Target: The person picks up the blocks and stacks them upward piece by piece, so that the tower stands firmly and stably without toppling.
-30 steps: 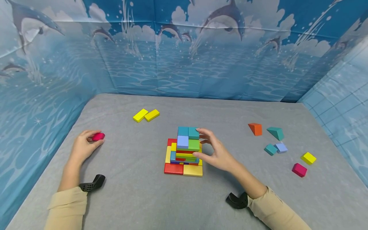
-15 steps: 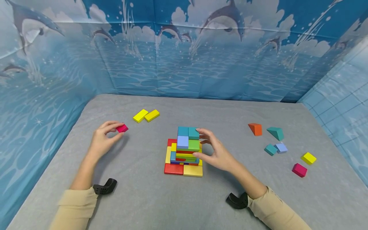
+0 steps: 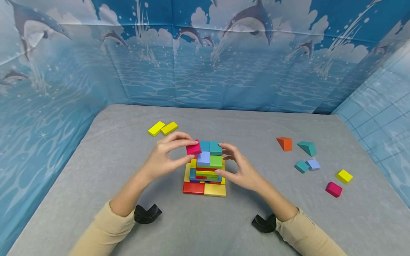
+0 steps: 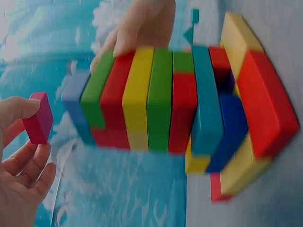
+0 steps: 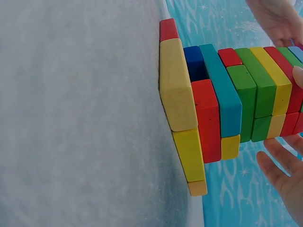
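My left hand (image 3: 161,156) pinches a magenta block (image 3: 193,148) between thumb and fingertips, at the upper left of a tower of coloured blocks (image 3: 215,161). In the left wrist view the magenta block (image 4: 40,118) is apart from the tower, just beyond its top layer. That top layer has two teal blocks (image 3: 204,146), a light blue block (image 3: 203,158) and a green one. On the tower's right side rests my right hand (image 3: 241,172), fingers spread and relaxed, thumb touching near the front corner. The right wrist view shows wider layers at the tower's base (image 5: 177,85).
Two yellow blocks (image 3: 157,128) lie at the back left of the grey cloth (image 3: 128,227). To the right are an orange wedge (image 3: 284,143), a teal wedge (image 3: 307,148), a teal block (image 3: 301,166), a light blue block (image 3: 313,164), a yellow block (image 3: 344,176) and another magenta block (image 3: 334,189).
My left hand has carried the magenta block from the left side of the cloth rightward to the tower's upper left. The right hand has stayed at the tower.
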